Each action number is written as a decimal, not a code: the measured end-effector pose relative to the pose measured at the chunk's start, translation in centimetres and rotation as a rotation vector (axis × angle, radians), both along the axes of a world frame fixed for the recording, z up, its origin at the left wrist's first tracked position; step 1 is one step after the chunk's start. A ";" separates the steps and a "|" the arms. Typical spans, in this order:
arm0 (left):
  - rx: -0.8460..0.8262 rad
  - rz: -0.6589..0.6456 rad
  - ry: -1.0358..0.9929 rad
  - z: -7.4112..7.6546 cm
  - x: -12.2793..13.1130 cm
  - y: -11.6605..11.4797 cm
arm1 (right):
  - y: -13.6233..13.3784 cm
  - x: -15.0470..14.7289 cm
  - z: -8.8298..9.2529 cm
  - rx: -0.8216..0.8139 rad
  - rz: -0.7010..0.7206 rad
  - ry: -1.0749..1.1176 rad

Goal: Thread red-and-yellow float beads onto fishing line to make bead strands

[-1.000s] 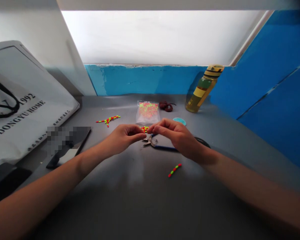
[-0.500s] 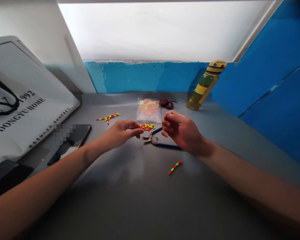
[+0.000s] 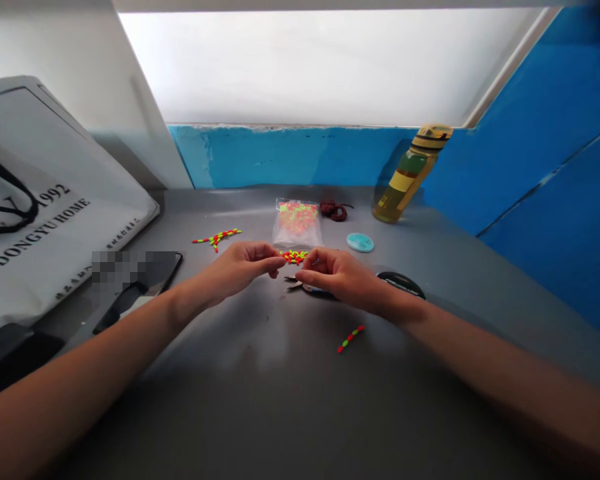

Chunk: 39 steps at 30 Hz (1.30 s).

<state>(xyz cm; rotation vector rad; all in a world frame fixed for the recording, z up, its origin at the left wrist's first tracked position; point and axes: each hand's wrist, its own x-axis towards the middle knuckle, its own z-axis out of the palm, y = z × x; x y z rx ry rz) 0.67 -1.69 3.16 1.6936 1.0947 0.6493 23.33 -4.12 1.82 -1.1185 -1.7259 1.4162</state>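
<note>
My left hand is closed in a pinch just left of a small pile of red and yellow-green beads. Close on the other side is my right hand, its thumb and fingertips also pressed together. Whatever either pinch holds is too small to make out. Beneath my right hand lie pliers, their jaws showing and the handles mostly hidden. A short row of red and yellow-green beads rests nearer to me. Behind the pile is a clear bag of beads.
A branching bead piece lies left, near a phone-like dark slab. Dark red cord, a pale blue disc and a bottle are at the back right. A black round object sits behind my right wrist. A white bag stands left.
My right hand has moved left and slightly down, close to my left hand, uncovering the blue disc and the black round object. My left hand stays almost in place.
</note>
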 end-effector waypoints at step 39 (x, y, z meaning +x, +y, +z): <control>-0.261 -0.118 -0.194 -0.9 -0.3 0.2 | 1.5 1.5 1.0 -0.373 -0.158 0.883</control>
